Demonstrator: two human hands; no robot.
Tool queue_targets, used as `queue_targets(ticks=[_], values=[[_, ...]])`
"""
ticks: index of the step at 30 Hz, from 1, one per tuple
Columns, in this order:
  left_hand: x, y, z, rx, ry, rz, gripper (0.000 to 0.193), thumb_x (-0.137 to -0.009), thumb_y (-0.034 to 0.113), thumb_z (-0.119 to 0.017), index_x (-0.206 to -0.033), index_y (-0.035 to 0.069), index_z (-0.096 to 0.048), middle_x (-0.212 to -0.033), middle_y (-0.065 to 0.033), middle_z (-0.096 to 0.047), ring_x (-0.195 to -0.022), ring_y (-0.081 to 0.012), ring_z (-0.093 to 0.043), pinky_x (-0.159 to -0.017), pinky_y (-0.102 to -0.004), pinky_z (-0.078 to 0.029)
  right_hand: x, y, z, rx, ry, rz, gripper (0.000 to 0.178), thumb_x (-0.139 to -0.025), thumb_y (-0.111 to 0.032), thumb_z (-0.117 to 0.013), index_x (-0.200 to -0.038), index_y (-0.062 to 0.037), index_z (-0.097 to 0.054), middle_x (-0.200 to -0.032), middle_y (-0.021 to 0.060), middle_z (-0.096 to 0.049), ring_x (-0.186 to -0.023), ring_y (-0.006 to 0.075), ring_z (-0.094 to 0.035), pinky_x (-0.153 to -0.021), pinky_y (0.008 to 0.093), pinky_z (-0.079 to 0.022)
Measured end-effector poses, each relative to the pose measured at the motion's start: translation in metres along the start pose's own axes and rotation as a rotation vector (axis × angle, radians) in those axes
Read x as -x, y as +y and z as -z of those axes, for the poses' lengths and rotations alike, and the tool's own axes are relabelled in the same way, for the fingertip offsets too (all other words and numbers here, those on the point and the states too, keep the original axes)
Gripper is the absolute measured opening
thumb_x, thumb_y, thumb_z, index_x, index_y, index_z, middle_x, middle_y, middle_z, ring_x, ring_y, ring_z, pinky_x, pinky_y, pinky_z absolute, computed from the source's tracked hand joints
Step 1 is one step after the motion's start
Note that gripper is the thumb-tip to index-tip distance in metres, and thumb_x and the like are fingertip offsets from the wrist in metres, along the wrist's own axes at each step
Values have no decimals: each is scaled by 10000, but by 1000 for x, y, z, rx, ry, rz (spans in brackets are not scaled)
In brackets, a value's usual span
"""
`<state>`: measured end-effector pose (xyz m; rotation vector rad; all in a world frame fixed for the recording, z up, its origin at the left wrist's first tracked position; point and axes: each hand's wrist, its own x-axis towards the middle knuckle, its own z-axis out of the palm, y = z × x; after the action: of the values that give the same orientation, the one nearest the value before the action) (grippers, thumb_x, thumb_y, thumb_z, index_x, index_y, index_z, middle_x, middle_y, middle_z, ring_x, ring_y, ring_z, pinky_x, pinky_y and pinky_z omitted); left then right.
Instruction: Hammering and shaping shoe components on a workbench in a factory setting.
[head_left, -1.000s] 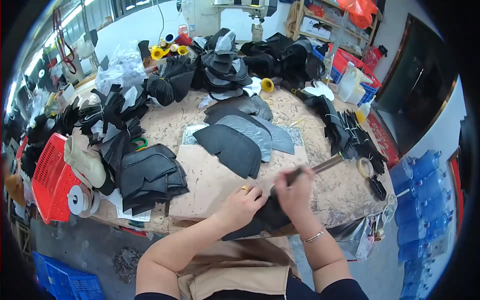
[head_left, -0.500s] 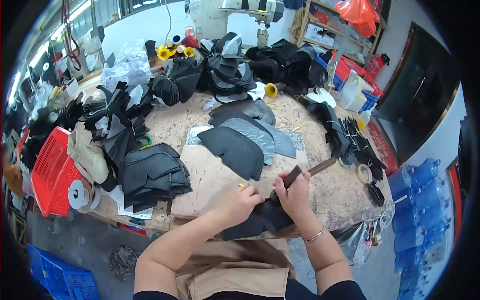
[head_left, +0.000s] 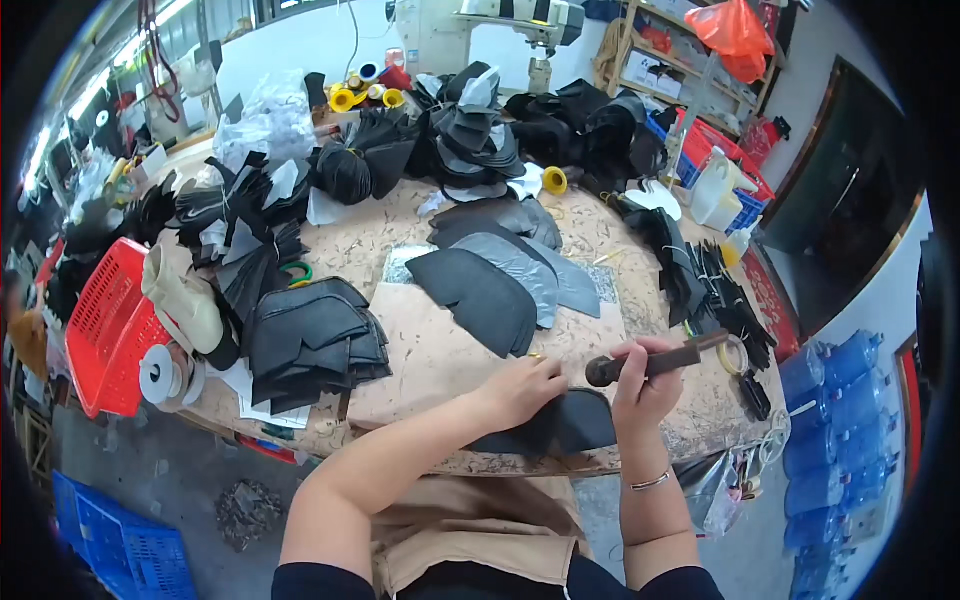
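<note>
At the table's near edge lies a black cut piece [head_left: 585, 420], leather-like and partly folded. My left hand [head_left: 525, 388] is on its upper edge, fingers curled and pressed together there. A hammer [head_left: 668, 362] with a rounded dark head is in my closed right hand [head_left: 643, 392], raised just over the right part of that piece. Beyond my hands, a dark cut piece [head_left: 480, 295] overlaps silver-grey pieces [head_left: 573, 285] on a pale board [head_left: 410, 340].
Stacked black pieces [head_left: 310, 340] lie left, beside a cream boot [head_left: 185, 300] and a red basket [head_left: 105, 330]. Bundled black pieces fill the table's back. Tape rolls [head_left: 733, 355] and black strips sit right; blue water bottles [head_left: 830, 440] stand beyond the edge.
My right hand has lifted and moved right with the hammer, which has turned more level. My left hand has shifted right along the black piece, whose right part now shows more.
</note>
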<state>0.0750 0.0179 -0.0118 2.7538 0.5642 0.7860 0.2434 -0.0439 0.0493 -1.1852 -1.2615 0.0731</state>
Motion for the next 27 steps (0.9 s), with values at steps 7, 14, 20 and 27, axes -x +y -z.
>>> queue_targets(ticks=[7, 14, 20, 27], values=[[3, -2, -4, 180, 44, 45, 172, -786, 50, -564, -939, 85, -635, -945, -116, -567, -847, -326, -598, -743, -413, -505, 10, 45, 6, 459, -107, 166, 196, -756, -162, -740, -855, -55, -609, -741, 65, -619, -769, 302, -569, -819, 404, -398], [5, 5, -1, -19, 10, 48, 171, -787, 51, -582, -939, 83, -651, -953, -112, -567, -871, -319, -595, -737, -408, -496, 4, 22, -2, 368, -133, 344, 141, -781, -144, -717, -817, -64, -608, -729, 80, -609, -716, 286, -579, -827, 408, -383], [6, -3, -5, 55, 38, 38, 177, -789, 53, -579, -948, 84, -651, -973, -110, -572, -902, -325, -582, -759, -408, -490, 0, 29, -5, 330, -231, 314, 124, -780, -134, -706, -837, -72, -616, -750, 72, -619, -731, 310, -568, -825, 418, -382], [5, 2, -3, 130, 87, 112, 169, -793, 47, -598, -949, 86, -649, -960, -112, -581, -919, -331, -579, -776, -418, -489, 12, 32, -14, 390, -142, 333, 157, -791, -160, -710, -852, -54, -612, -763, 72, -620, -733, 305, -561, -809, 409, -375]])
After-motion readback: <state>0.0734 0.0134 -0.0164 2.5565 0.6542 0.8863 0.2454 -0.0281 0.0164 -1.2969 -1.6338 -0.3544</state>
